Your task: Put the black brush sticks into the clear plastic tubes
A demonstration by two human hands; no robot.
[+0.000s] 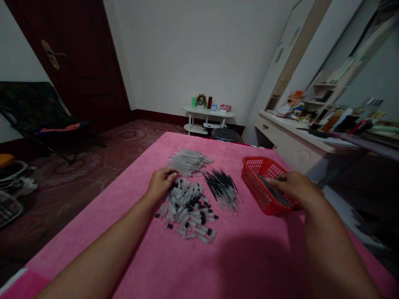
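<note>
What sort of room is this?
Most likely a room in someone's home, perhaps a bedroom, rather than a workshop. A dresser along the right is crowded with bottles, a folding chair stands by the dark red door, and a small white stand holds a flowering plant.

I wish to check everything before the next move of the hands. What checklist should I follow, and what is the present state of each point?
1. Red basket upright on the pink cloth: ok.
2. Pale tubes, black-and-clear rods and short translucent pieces in three distinct heaps: ok.
3. Wide gap between tubes and short pieces: not ok, these heaps nearly meet.
4. Right hand at the basket: ok.
5. Right hand's grip on the basket's contents: cannot tell.
6. Left hand free of any piece: cannot tell, its fingertips are beside the heaps.
</note>
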